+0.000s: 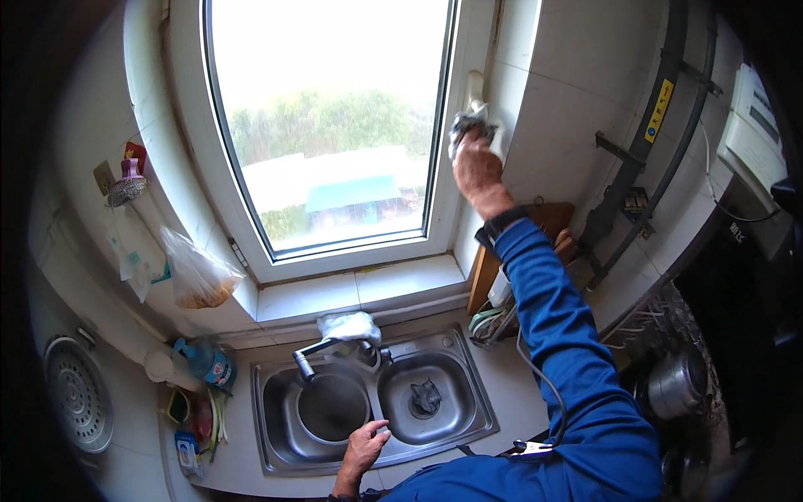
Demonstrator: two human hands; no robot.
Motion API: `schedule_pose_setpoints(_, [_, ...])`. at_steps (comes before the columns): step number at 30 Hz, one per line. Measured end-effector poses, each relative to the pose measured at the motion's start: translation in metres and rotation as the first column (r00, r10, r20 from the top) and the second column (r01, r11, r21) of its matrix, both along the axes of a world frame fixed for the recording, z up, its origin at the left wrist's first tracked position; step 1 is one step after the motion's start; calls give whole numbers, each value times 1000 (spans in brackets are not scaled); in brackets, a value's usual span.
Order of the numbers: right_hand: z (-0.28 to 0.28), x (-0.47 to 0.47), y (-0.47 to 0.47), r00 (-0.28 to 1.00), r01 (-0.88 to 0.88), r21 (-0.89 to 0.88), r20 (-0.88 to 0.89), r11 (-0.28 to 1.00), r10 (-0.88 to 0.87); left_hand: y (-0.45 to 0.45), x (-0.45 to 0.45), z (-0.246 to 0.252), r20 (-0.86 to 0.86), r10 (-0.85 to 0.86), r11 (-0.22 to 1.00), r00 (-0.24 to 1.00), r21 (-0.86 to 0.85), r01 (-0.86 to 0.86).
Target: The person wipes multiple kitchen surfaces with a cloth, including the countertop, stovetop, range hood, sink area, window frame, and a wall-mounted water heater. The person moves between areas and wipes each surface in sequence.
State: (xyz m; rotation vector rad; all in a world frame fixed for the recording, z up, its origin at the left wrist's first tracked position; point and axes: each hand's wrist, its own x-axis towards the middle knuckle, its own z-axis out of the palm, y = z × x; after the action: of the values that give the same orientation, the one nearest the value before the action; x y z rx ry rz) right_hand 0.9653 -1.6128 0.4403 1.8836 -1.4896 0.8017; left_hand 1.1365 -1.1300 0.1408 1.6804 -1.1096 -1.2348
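Observation:
My right hand (480, 172) grips a crumpled grey-and-white cloth (469, 128). It presses the cloth to the right side of the white window frame (442, 213), just below the window handle (475, 88). My left hand (365, 447) hovers over the front rim of the stainless-steel double sink (439, 444), fingers loosely apart and nothing in them. A round metal pan (332, 408) sits in the left basin beneath the faucet (304, 364). Dark crumpled material (425, 396) lies over the drain of the right basin.
A white cloth (349, 326) drapes behind the faucet. Left of the sink stand a blue bottle (216, 370) and green onions (218, 417); a plastic bag (197, 276) hangs above. A wooden cutting board (480, 279) leans beside my right arm. Dark pipes (633, 150) run up the right wall.

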Motion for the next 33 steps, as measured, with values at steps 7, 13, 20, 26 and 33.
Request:
schedule_pose_setpoints(7, [-38,-5,59,895,-251,61,394,966,208,3,1,7,87,-53,998,995,50,49])
schedule_pose_setpoints(13, [41,-21,20,901,-172,-174,371,970,226,13,7,-8,57,-46,993,997,107,39])
schedule_pose_setpoints(20, [82,3,-43,958,32,169,275,985,-78,2,5,-14,153,-55,994,987,101,40])
schedule_pose_setpoints(26, [95,0,-96,983,42,188,170,981,-74,-7,-1,-15,156,-88,988,984,138,66])
schedule_pose_setpoints(33, [68,-7,-88,980,26,-75,198,997,-11,-5,-3,-14,204,-105,992,973,96,87])
